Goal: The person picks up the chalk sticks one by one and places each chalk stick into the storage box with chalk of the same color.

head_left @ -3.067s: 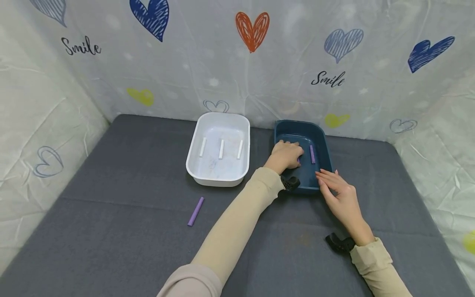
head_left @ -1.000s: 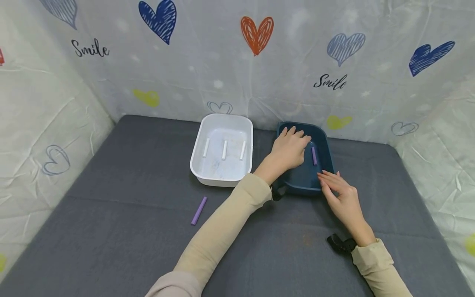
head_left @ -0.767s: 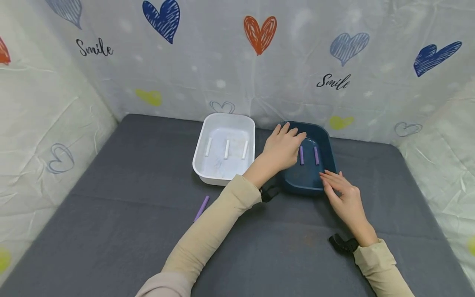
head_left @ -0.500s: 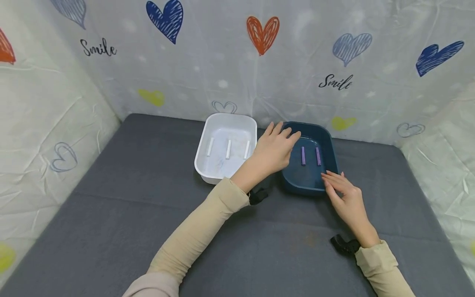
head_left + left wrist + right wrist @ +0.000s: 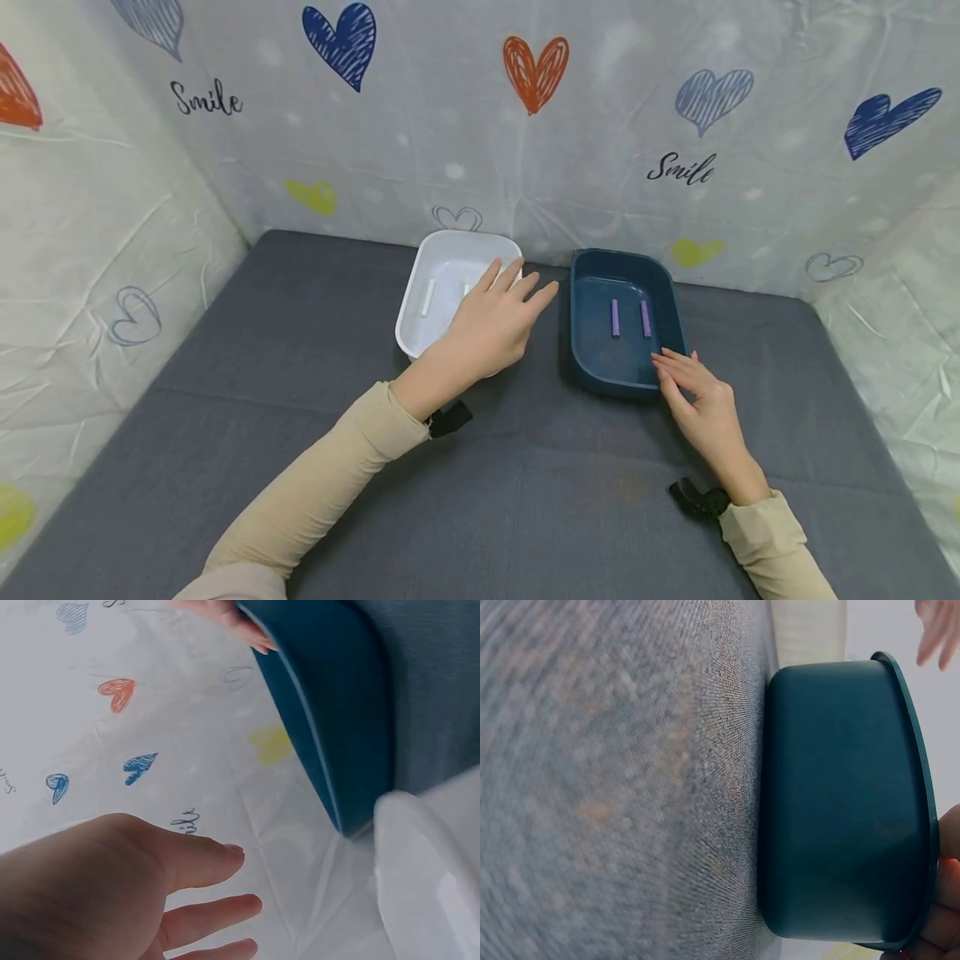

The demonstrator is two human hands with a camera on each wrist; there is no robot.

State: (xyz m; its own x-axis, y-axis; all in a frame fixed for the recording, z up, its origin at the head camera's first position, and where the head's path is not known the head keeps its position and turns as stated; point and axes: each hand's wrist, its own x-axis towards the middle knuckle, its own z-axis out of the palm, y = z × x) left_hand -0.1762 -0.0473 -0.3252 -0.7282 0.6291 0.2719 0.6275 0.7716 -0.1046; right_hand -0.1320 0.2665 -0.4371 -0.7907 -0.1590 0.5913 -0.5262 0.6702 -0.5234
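My left hand (image 5: 491,321) hovers with spread fingers over the right side of the white tray (image 5: 408,325), holding nothing. Inside that tray a white chalk stick (image 5: 427,297) shows plainly; my fingers mostly cover a second stick (image 5: 466,289). The dark blue tray (image 5: 615,375) stands to the right. In it lie two purple chalk sticks, a left one (image 5: 615,318) and a right one (image 5: 645,319), side by side. My right hand (image 5: 701,408) holds the blue tray's near right corner; in the right wrist view its fingers (image 5: 939,926) lie at the rim.
A grey cloth (image 5: 570,508) covers the table. At its back edge hangs a pale curtain (image 5: 450,142) printed with hearts. A gap of cloth separates the two trays. My left sleeve (image 5: 315,475) crosses the front left of the table.
My left hand has let go of a purple chalk stick in the blue tray and moved left to the white tray. A purple stick seen earlier on the cloth is now hidden. The right hand stays put.
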